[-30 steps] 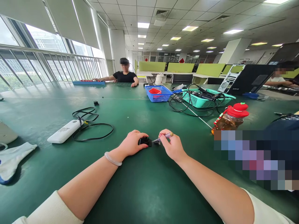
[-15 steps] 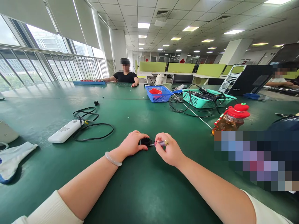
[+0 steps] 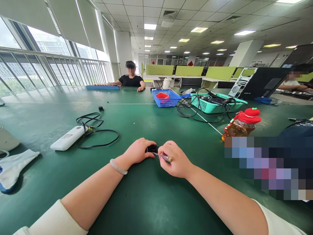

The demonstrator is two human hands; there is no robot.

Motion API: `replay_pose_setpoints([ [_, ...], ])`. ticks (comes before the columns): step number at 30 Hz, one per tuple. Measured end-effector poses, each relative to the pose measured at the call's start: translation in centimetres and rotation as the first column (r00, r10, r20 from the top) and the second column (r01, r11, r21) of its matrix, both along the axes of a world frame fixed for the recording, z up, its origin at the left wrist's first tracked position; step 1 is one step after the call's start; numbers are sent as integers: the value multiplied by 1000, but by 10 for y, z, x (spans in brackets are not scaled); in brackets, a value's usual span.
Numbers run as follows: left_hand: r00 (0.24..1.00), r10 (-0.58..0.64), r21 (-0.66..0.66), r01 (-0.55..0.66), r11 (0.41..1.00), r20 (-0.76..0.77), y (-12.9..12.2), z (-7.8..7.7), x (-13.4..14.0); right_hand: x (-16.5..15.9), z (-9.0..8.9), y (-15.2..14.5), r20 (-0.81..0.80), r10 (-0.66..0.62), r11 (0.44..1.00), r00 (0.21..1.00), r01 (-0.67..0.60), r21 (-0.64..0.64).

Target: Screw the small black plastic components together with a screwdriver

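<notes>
My left hand (image 3: 140,150) lies at the middle of the green table, its thumb and fingers closed round a small black device (image 3: 151,148). What kind of device it is, I cannot make out, as the fingers cover part of it. In my right hand (image 3: 174,160) is a slim screwdriver (image 3: 167,158) with a see-through purplish handle and a gold-coloured end, pinched between thumb and fingers. Its shaft points left, and the tip is at the black device's right end. Whether the tip touches it is too small to tell.
A white power bank (image 3: 69,138) with a black cable (image 3: 107,144) lies to the left. Beyond my hands stand a blue basket (image 3: 166,102) and a teal basket (image 3: 210,108) of cables. At right is a red-lidded bottle (image 3: 241,127). Across the table, a person (image 3: 132,80) touches a blue tray (image 3: 102,87).
My right hand has shifted slightly left, bringing the screwdriver closer over the black device, its handle end now lower. My left hand stays put. Across the table, the blue tray has slid right.
</notes>
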State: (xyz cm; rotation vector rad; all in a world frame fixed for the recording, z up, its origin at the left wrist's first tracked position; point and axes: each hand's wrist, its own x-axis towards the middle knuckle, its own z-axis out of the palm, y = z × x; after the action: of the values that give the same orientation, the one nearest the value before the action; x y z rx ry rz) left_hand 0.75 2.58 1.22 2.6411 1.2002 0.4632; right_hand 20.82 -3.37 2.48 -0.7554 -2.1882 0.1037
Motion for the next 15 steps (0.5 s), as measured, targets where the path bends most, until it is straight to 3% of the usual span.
replay_pose_setpoints([
  [9,1000,-24,18,24,1000,16,2,-3,-2,0,0,0,-27,-40,992,999,36,-119],
  [15,1000,-26,28,26,999,3,0,-1,-1,3,3,-2,-142,-68,998,987,65,-22],
])
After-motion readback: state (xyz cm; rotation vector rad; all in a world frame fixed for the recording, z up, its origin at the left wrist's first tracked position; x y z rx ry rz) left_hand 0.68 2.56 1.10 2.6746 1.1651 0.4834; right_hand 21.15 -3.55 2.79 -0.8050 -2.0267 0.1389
